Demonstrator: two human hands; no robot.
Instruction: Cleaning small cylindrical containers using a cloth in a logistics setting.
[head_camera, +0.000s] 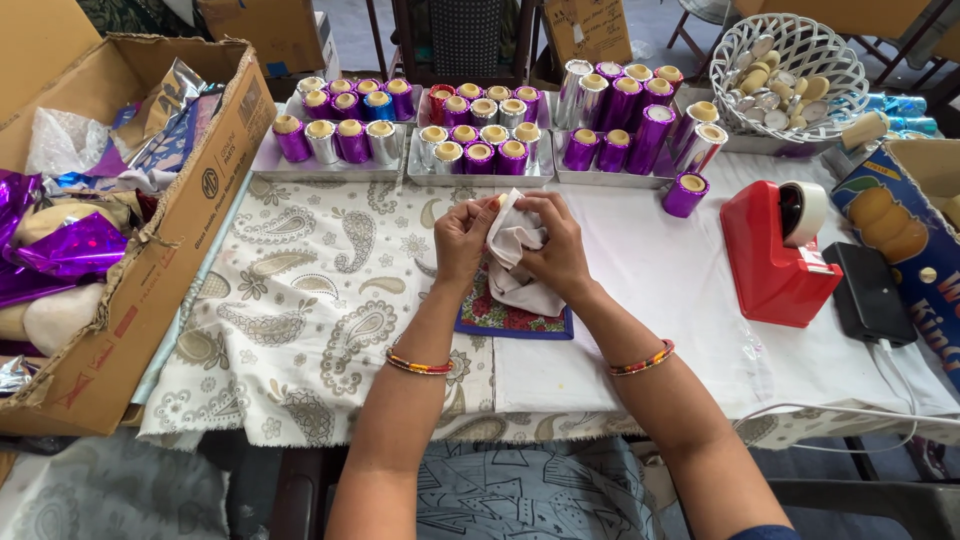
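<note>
At the near edge of the table (300, 330), both forearms reach forward, each with a bangle at the wrist. Left hand (462, 243) and right hand (558, 250) meet over the middle of the table, fingers closed together on a white cloth (515, 262). Its lower end drapes onto a small floral mat (510, 318) with a blue border. By its folds, the cloth appears soft, light and limp; it should bunch freely, and a pinch on the gathered upper part, where the fingers now grip, looks the surest hold. Whether anything is wrapped inside cannot be determined. To the right stand a red tape dispenser (775, 250) and a black adapter (868, 293). To the left sits a cardboard box (150, 260) holding foil and wrappers. Beyond the hands, trays (330, 168) carry purple and silver foil-wrapped cylinders (480, 130). Farthest right, a white basket (790, 75) holds small round pieces.
</note>
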